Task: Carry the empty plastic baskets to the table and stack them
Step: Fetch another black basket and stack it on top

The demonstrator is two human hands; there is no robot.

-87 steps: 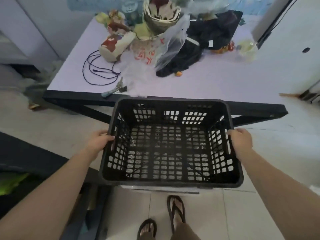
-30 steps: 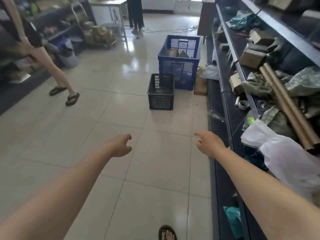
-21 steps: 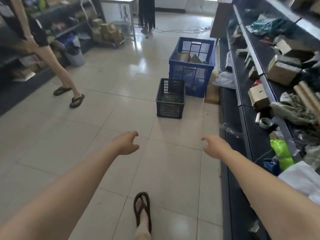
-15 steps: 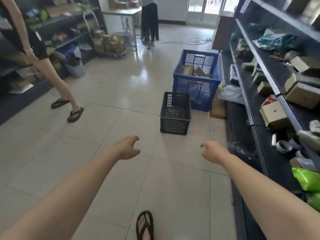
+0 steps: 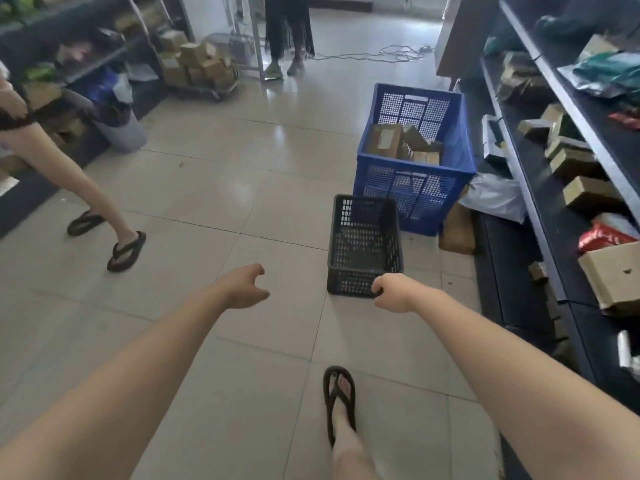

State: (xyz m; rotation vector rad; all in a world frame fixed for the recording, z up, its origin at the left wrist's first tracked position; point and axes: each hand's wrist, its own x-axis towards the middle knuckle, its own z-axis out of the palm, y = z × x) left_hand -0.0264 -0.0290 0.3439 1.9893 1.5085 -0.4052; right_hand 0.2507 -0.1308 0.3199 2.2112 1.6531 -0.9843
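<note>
The empty black basket stood upright on the tiled floor, one short end towards the wearer, and nothing showed inside it. At its 1 o'clock, just behind it, was a taller blue crate with cardboard boxes in it; whether the two touched could not be told. A brown carton lay at the basket's 3 o'clock, with a white plastic bag further back and dark shelving running along that side.

The hands were well apart and reached forward. The left hand, at the basket's 8 o'clock, was spread with loosely bent fingers and held nothing. The right hand showed its back, fingers tucked under, and overlapped the near right corner. Whether it gripped the rim or hung above it could not be told.

The step looked like the pick-up, with the table out of sight. To do it well, each hand should take a long rim opposite the other and lift level. The basket should be drawn towards 6 o'clock, clear of the crate, before turning. Another person's legs at 9 o'clock were worth minding.
</note>
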